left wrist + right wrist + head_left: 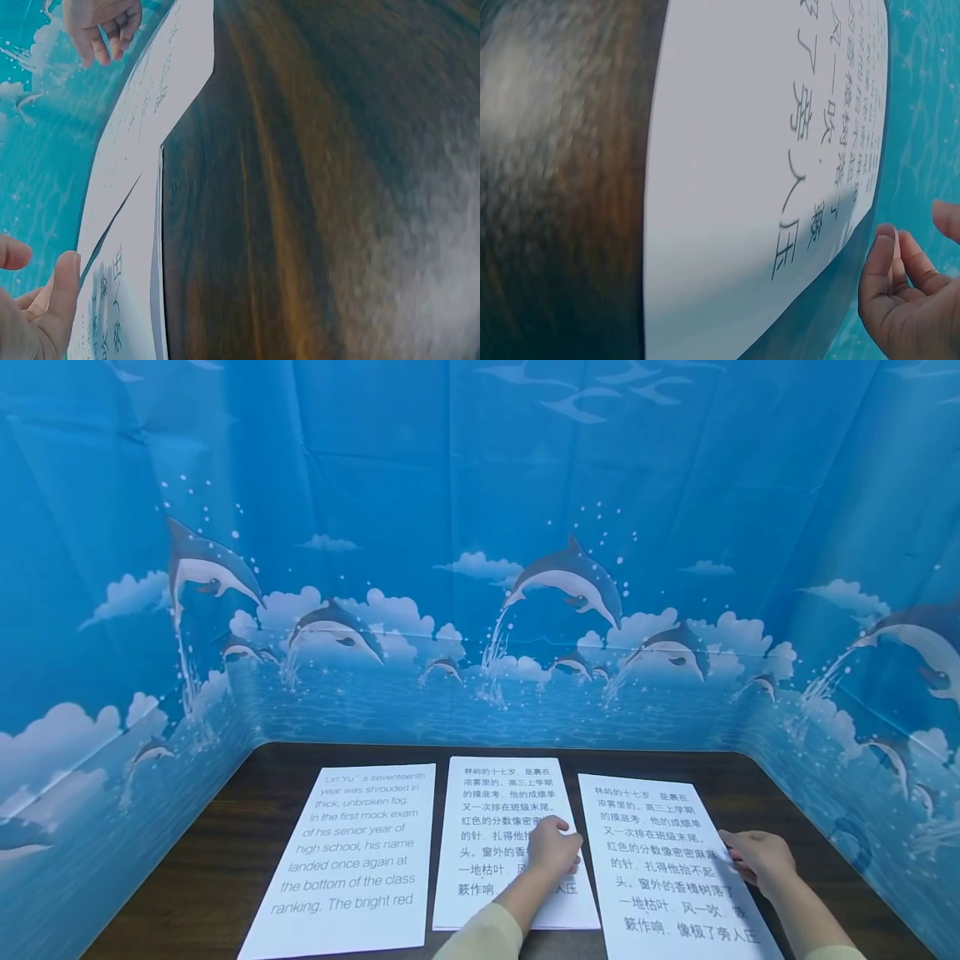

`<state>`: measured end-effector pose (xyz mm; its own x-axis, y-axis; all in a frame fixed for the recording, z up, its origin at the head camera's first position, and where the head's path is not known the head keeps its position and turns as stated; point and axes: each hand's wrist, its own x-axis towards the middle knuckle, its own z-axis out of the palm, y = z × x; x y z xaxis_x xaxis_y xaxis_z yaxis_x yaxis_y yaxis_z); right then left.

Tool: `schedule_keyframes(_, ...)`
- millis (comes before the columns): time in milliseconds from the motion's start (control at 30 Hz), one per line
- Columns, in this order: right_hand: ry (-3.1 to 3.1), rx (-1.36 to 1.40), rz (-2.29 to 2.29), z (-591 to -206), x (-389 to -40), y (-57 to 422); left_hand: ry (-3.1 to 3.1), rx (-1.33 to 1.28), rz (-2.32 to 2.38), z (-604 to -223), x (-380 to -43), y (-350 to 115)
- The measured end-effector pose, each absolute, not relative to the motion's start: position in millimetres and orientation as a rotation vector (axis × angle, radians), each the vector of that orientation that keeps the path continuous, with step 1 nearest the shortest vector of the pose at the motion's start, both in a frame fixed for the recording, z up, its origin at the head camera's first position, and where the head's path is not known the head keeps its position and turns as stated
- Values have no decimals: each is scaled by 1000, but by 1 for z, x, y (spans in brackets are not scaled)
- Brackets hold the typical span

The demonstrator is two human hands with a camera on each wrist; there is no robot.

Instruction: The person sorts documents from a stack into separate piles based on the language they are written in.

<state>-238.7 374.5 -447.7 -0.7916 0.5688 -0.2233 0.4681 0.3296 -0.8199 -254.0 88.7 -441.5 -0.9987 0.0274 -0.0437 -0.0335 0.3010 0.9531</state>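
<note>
Over the lower right part of the middle stack of paper (517, 910), printed with Chinese text, is my left hand (553, 852). The left wrist view shows this left hand (45, 307) with thumb and fingers apart and nothing between them. My right hand (761, 858) is at the right edge of the right-hand printed sheet (720, 947), its fingertips overlapping that edge in the head view. In the right wrist view the right hand (911, 300) has loosely bent fingers, the thumb spread away, and holds nothing.
On the left lies a sheet with English text (337, 935). All the papers rest on a dark wooden table (187, 868). A blue curtain with dolphins (420, 510) encloses the back and both sides of the table.
</note>
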Motion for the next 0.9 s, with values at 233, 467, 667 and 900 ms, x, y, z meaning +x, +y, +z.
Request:
schedule_keyframes(233, -2503, -925, 1503, -432, -235, 358, 2509, -15, 1813, -439, -258, 80)
schedule_keyframes(467, -2505, -905, 1504, -429, -238, 349, 2552, -23, 1824, -437, -259, 69)
schedule_keyframes(667, -2529, -878, 1502, -431, -243, 342, 2568, -48, 1836, -437, -261, 57)
schedule_keyframes(900, -2524, -868, 1498, -433, -249, 334, 2566, -96, 1837, -438, -264, 45)
